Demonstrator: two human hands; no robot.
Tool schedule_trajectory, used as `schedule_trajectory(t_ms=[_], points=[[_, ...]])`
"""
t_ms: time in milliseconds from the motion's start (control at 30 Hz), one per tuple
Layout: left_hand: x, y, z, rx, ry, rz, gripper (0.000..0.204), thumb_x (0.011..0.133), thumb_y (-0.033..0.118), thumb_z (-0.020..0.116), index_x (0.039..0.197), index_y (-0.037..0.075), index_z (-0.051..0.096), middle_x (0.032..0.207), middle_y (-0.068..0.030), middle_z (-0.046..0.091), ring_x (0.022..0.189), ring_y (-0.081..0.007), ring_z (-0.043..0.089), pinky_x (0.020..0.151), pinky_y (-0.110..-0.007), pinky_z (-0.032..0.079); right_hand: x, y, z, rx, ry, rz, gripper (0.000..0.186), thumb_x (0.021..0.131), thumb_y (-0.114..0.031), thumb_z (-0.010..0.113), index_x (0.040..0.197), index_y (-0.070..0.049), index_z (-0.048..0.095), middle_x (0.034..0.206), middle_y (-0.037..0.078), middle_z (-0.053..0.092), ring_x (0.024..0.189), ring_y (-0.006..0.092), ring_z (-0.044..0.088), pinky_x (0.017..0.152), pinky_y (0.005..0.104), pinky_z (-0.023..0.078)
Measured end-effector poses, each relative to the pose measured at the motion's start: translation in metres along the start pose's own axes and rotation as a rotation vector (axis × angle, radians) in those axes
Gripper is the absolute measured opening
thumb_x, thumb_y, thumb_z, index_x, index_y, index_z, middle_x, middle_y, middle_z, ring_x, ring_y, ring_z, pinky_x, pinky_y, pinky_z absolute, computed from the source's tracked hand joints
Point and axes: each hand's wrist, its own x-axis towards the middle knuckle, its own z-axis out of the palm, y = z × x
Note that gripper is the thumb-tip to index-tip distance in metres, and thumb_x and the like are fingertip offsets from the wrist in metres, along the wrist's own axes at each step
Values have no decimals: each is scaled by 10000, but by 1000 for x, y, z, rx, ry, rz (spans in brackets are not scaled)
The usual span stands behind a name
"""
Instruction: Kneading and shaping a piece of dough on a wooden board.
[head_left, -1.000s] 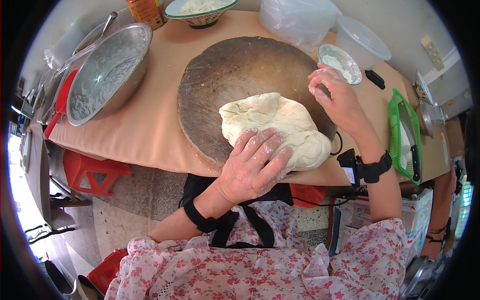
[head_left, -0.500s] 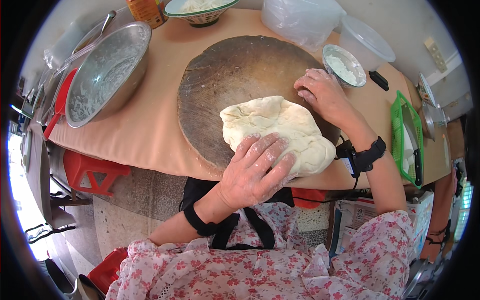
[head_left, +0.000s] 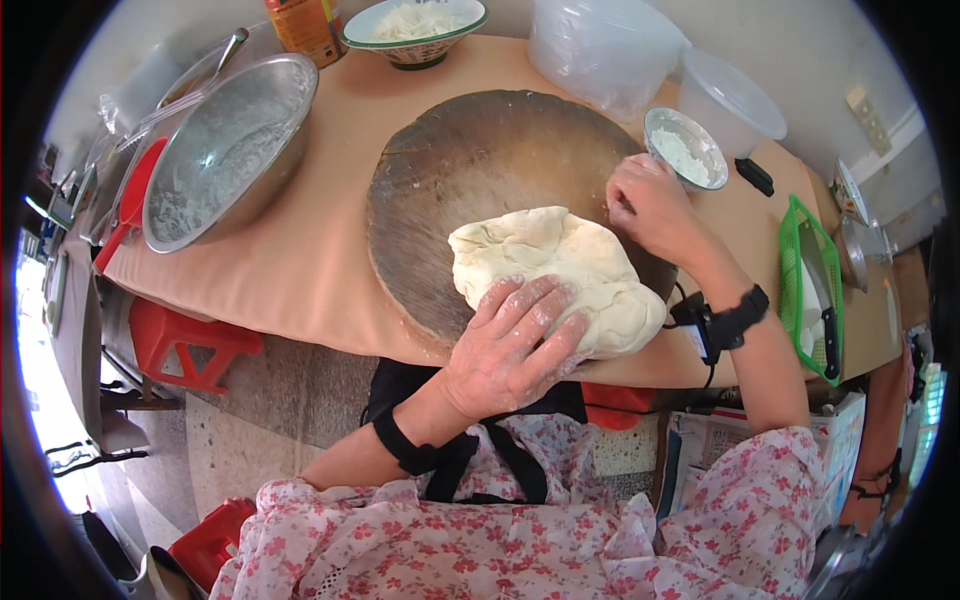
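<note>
A large pale lump of dough lies on the near right part of a round wooden board, with its surface creased and folded. My left hand rests on the near side of the dough, its floury fingers spread apart. Beyond the dough, over the board's right edge, my right hand has its fingers curled in and pressed together. What they hold, if anything, is hidden. Right beside this hand stands a small bowl of white flour.
A metal basin smeared with flour stands at the left. At the back are a patterned bowl of white shreds and clear plastic tubs. A green basket with a black-handled knife sits at the right.
My right hand has closed its fingers and shifted slightly near the flour bowl. My left hand stays on the dough. The whole view has shifted slightly.
</note>
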Motion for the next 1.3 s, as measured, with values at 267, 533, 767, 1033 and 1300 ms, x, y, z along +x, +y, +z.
schedule_trajectory(t_ms=[267, 533, 767, 1033, 1300], points=[[-1, 0, 1, 11, 36, 19, 410, 744, 206, 733, 1105, 46, 620, 1156, -144, 606, 1086, -336, 585, 923, -468, 439, -29, -60, -63, 457, 157, 125, 102, 828, -133, 655, 850, -35, 638, 926, 120, 641, 1021, 320, 589, 908, 435, 441], [-1, 0, 0, 22, 31, 13, 417, 748, 204, 729, 1118, 49, 614, 1145, -130, 604, 1091, -327, 580, 944, -472, 429, -37, -47, -59, 367, 43, 68, 141, 858, -135, 635, 962, -60, 694, 986, 110, 660, 1030, 321, 597, 911, 448, 443], [0, 0, 1, 7, 21, 19, 419, 750, 208, 734, 1123, 57, 616, 1157, -136, 602, 1092, -329, 581, 946, -477, 425, -15, -8, -18, 178, -83, 179, 110, 856, -128, 637, 930, -59, 678, 939, 80, 649, 983, 292, 582, 848, 425, 441], [-1, 0, 0, -4, 6, 0, 405, 755, 215, 745, 1108, 67, 616, 1165, -135, 607, 1091, -329, 589, 940, -480, 421, 1, -8, -4, 116, -88, 104, 43, 840, -107, 631, 865, -74, 640, 886, 66, 623, 938, 285, 567, 804, 414, 434], [-1, 3, 0, -9, 5, -7, 420, 744, 223, 755, 1115, 84, 617, 1180, -127, 609, 1099, -324, 591, 942, -478, 420, 10, -5, 3, 76, -80, 120, 23, 820, -90, 614, 800, -83, 604, 873, 63, 607, 935, 279, 559, 796, 416, 431]])
